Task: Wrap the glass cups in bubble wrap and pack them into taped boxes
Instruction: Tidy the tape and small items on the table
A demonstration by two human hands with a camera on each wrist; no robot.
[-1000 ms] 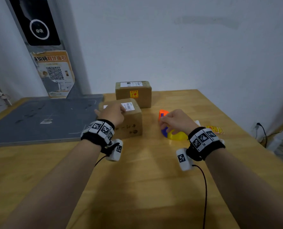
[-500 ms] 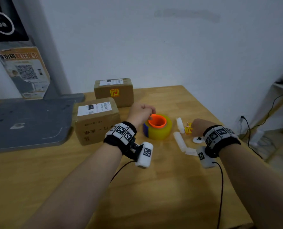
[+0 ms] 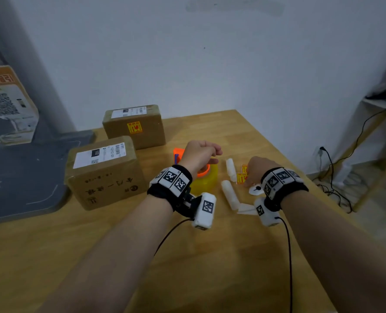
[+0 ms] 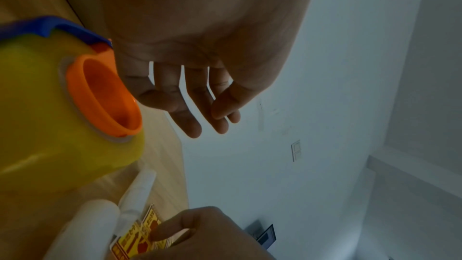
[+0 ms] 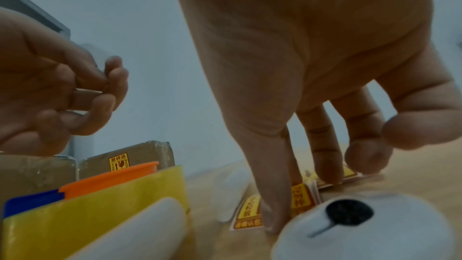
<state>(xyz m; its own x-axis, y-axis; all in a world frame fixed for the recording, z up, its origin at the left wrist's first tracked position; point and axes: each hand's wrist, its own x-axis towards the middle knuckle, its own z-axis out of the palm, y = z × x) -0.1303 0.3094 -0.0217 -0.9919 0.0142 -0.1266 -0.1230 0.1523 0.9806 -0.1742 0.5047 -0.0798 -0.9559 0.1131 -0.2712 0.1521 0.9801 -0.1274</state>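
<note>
Two taped cardboard boxes stand at the back left, the near box (image 3: pixel 101 175) and the far box (image 3: pixel 134 127), which carries a fragile sticker. A yellow tape roll (image 3: pixel 206 181) with an orange core lies between them and my hands. My left hand (image 3: pixel 201 152) hovers just above the roll, fingers (image 4: pixel 190 126) hanging loose and holding nothing. My right hand (image 3: pixel 253 170) is down on a sheet of yellow-red fragile stickers (image 3: pixel 241 178). Its fingertips (image 5: pixel 327 177) pinch the sheet so that it buckles up (image 5: pixel 310 183).
White rolled strips (image 3: pixel 230 195) and a white round piece with a black dot (image 3: pixel 256 189) lie beside the stickers. A grey mat (image 3: pixel 18 177) covers the table's left. The table's right edge (image 3: pixel 300 177) is close, with cables and a shelf (image 3: pixel 379 105) beyond.
My view has swung right. The left hand left the near box and moved over the tape roll. The right hand left the tape roll and came down on the stickers.
</note>
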